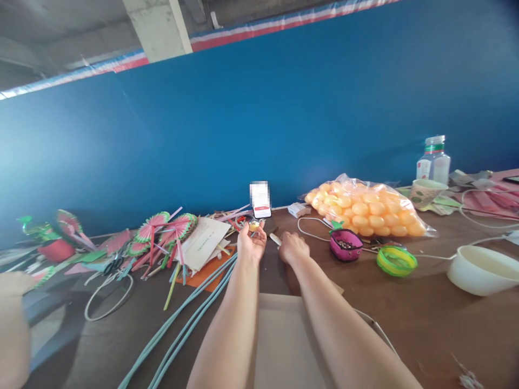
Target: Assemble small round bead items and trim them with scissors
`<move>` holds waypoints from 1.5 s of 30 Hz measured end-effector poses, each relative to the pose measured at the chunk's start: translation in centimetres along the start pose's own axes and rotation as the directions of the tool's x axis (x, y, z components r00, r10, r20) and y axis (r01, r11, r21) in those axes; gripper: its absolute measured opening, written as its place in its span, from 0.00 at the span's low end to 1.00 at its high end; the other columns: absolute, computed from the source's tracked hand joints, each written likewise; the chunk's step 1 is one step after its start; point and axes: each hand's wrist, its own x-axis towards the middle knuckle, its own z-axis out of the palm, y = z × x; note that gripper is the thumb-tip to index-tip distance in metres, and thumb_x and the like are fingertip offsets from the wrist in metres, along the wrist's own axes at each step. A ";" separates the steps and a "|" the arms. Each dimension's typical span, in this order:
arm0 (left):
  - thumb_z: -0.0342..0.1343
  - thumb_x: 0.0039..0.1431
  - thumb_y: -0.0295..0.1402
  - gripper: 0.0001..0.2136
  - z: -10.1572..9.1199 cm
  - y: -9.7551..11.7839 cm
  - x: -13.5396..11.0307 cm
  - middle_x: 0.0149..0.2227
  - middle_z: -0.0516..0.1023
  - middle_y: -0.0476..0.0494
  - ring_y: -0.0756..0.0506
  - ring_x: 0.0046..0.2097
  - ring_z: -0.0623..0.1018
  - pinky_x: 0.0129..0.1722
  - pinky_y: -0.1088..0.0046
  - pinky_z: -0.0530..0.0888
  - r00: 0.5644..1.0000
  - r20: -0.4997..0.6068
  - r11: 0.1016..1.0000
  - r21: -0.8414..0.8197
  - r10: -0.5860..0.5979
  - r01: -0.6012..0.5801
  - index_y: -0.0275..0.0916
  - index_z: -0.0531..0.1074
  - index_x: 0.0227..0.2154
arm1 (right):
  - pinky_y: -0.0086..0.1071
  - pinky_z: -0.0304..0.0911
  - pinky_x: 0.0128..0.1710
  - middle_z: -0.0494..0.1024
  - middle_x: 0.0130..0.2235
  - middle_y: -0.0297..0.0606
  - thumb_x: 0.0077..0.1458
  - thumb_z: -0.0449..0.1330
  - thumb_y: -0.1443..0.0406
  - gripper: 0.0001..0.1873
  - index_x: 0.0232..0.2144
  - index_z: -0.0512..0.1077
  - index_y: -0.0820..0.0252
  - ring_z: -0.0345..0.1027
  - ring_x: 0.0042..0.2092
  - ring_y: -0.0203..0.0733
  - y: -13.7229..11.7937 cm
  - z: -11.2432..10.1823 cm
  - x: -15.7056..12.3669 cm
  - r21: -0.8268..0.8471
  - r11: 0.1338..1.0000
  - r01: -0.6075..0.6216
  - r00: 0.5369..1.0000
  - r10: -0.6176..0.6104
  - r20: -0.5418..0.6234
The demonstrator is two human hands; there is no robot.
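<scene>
My left hand (251,247) is turned palm up, its fingers curled round a small rounded yellow thing (254,226) with a shiny edge. Just to the right, my right hand (294,248) is closed, back upward, low over the brown table. A short whitish stick-like thing (275,239) pokes out on its left side; its other end is hidden in the fingers. Right behind my left hand a phone (261,212) with a lit screen leans against the blue wall.
Left lie paper fans (178,229), a white sheet (204,243) and pale blue tubes (182,319). Right are a bag of orange balls (365,208), a purple pouch (346,246), a green ring-shaped container (396,261) and a cream bowl (472,278). Another person's arm (14,324) reaches in at left.
</scene>
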 end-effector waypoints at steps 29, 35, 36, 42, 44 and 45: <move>0.54 0.66 0.34 0.06 0.5 1.1 -0.4 0.36 0.75 0.39 0.56 0.26 0.71 0.24 0.84 0.72 0.990 -0.061 0.990 -0.049 0.125 -0.128 0.35 0.68 0.38 | 0.34 0.58 0.39 0.77 0.47 0.38 0.59 0.57 0.62 0.15 0.49 0.69 0.50 0.71 0.44 0.46 -1.9 -3.3 -3.3 0.286 0.924 0.255 0.884 -0.103 -0.457; 0.54 0.65 0.33 0.06 0.4 0.8 -0.5 0.33 0.74 0.42 0.55 0.26 0.71 0.23 0.84 0.72 0.988 -0.053 0.989 -0.027 0.147 -0.148 0.36 0.68 0.36 | 0.36 0.60 0.41 0.76 0.50 0.40 0.62 0.56 0.58 0.19 0.55 0.70 0.47 0.71 0.47 0.49 -1.9 -3.4 -3.4 0.262 0.936 0.235 0.889 -0.098 -0.447; 0.54 0.65 0.33 0.06 0.5 0.7 -0.6 0.33 0.73 0.42 0.55 0.26 0.71 0.23 0.85 0.72 0.987 -0.048 0.988 -0.023 0.152 -0.153 0.36 0.68 0.35 | 0.36 0.60 0.42 0.76 0.51 0.41 0.63 0.55 0.58 0.19 0.56 0.70 0.47 0.70 0.48 0.49 -1.9 -3.3 -3.4 0.260 0.936 0.237 0.886 -0.099 -0.452; 0.53 0.66 0.33 0.06 0.7 0.5 -0.8 0.32 0.73 0.42 0.55 0.25 0.70 0.24 0.84 0.72 0.988 -0.038 0.989 0.000 0.147 -0.148 0.36 0.68 0.35 | 0.33 0.60 0.41 0.76 0.48 0.40 0.64 0.54 0.60 0.19 0.56 0.72 0.47 0.70 0.46 0.45 -2.0 -2.3 -3.0 0.189 0.930 0.315 0.830 -0.173 -0.530; 0.52 0.67 0.32 0.06 0.8 0.4 -0.7 0.32 0.73 0.42 0.55 0.26 0.71 0.24 0.84 0.72 0.988 -0.035 0.989 0.002 0.148 -0.148 0.36 0.69 0.35 | 0.32 0.59 0.40 0.77 0.47 0.39 0.64 0.55 0.61 0.18 0.54 0.74 0.47 0.70 0.44 0.44 -1.9 -1.8 -2.7 0.159 0.931 0.327 0.825 -0.200 -0.529; 0.52 0.66 0.32 0.06 0.8 0.4 -0.7 0.32 0.72 0.43 0.54 0.26 0.72 0.24 0.84 0.72 0.988 -0.032 0.989 0.002 0.149 -0.149 0.36 0.69 0.35 | 0.32 0.59 0.39 0.77 0.46 0.39 0.63 0.56 0.61 0.17 0.53 0.74 0.47 0.70 0.44 0.43 -1.9 -1.6 -2.6 0.150 0.932 0.330 0.823 -0.206 -0.529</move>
